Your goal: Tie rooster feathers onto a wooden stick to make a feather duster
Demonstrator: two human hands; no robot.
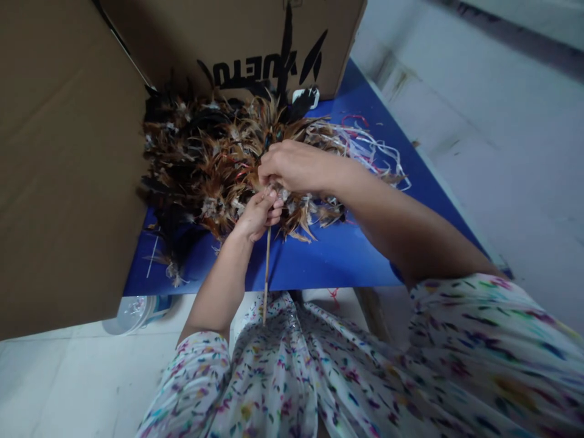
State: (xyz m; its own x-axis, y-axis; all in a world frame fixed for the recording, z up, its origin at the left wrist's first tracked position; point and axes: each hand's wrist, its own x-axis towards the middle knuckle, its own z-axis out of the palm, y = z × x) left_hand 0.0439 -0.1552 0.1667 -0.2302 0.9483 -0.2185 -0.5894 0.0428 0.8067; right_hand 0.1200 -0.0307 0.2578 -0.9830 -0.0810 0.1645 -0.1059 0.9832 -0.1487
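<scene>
A thin wooden stick [267, 267] points down toward my lap, its lower end past the table edge. My left hand [261, 214] is closed around it near the top, thumb and fingers pinched together. Just above, my right hand [289, 167] is closed with bent fingers, almost touching the left. What its fingertips grip at the stick's upper end is hidden. Brown and black feathers [207, 158] lie in a large heap behind and beside both hands. Tall black feathers [286, 58] stand up beyond the right hand, roughly in line with the stick.
The blue table [310, 261] bears the heap and white and red plastic strips [376, 149] on the right. Cardboard boxes stand at the left [68, 170] and back [182, 36]. A pale wall [479, 134] runs along the right. Under the table sits a plastic bucket [132, 315].
</scene>
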